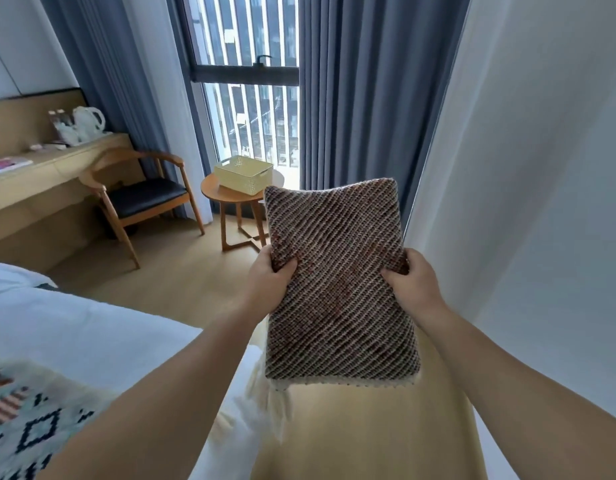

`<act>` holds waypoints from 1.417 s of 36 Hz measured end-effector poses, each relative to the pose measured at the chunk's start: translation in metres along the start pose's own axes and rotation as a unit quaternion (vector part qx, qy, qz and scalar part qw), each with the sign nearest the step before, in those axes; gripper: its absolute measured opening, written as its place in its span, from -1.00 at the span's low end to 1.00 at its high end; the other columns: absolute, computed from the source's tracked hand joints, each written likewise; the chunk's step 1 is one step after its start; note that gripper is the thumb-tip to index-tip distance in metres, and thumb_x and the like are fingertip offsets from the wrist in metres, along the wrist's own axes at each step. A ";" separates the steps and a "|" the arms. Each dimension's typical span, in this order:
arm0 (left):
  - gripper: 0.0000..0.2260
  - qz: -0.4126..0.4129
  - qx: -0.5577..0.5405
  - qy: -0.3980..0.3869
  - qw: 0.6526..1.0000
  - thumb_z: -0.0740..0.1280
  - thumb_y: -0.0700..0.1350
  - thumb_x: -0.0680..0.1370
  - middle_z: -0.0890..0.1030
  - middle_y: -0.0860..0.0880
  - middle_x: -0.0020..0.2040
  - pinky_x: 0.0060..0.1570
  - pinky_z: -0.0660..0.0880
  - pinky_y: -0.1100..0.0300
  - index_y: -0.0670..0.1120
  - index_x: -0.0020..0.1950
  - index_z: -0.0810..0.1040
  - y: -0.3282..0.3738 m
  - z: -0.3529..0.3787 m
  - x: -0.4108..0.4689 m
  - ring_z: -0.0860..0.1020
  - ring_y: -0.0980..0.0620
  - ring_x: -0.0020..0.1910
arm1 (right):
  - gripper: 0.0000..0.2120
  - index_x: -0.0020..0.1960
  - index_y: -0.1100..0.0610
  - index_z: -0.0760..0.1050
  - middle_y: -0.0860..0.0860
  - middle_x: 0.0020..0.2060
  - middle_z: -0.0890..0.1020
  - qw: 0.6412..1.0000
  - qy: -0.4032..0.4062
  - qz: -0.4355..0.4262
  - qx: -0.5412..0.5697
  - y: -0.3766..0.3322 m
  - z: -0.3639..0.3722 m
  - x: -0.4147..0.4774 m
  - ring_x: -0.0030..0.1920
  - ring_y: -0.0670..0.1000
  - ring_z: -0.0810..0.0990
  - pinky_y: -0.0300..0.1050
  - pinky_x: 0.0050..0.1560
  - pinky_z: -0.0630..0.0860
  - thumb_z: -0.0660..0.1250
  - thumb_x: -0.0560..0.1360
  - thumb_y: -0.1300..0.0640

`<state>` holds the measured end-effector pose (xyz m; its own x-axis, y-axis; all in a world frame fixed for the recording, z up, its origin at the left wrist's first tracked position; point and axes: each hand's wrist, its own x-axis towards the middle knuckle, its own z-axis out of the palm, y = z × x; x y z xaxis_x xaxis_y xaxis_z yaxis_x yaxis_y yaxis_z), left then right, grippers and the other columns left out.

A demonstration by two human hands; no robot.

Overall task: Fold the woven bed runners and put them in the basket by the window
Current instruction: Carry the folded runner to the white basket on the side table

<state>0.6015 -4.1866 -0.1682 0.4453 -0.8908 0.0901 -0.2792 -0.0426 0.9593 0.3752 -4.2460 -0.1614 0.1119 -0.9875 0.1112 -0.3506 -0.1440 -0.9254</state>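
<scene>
We are gripping the folded brown-and-cream woven bed runner with our left hand and right hand, each pinching one long edge, holding it in the air beside the white bed. The pale yellow perforated plastic basket is sitting ahead on the round wooden side table; keeping both edges taut should be stopping the fold from slipping open as we lower it in flat.
</scene>
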 end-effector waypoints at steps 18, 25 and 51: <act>-0.73 -0.001 -0.043 -0.036 0.998 0.38 -0.13 0.53 0.57 0.14 0.03 0.00 0.47 0.26 0.06 0.18 0.43 -0.013 0.015 0.275 0.54 0.18 0.03 | -0.78 0.13 0.03 0.47 -0.06 0.00 0.58 0.999 0.034 0.008 0.016 0.004 0.089 0.266 0.03 -0.01 0.55 -0.09 0.09 0.45 0.38 0.51 0.18; -0.77 -0.010 -0.037 -0.013 0.999 0.38 -0.16 0.53 0.56 0.20 -0.04 -0.08 0.46 0.31 0.15 0.01 0.43 -0.027 0.038 0.369 0.53 0.25 -0.04 | -0.82 0.08 0.00 0.45 -0.06 -0.02 0.57 1.000 -0.006 -0.006 0.017 0.023 0.118 0.375 0.00 -0.03 0.53 -0.14 0.03 0.41 0.36 0.53 0.18; -0.62 -0.070 -0.104 0.109 0.986 0.47 -0.21 0.45 0.61 -0.10 0.06 -0.05 0.59 0.10 -0.11 0.19 0.41 -0.032 0.121 0.695 0.63 -0.03 0.00 | -0.75 0.21 0.10 0.49 -0.07 0.01 0.60 0.990 -0.129 -0.041 0.034 0.034 0.181 0.758 0.04 -0.06 0.56 -0.17 0.03 0.47 0.35 0.54 0.22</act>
<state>0.8172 -4.8590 -0.1686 0.6463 -0.7630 -0.0143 -0.0306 -0.0447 0.9985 0.6165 -4.9874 -0.1745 0.3753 -0.9216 0.0990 -0.2673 -0.2098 -0.9405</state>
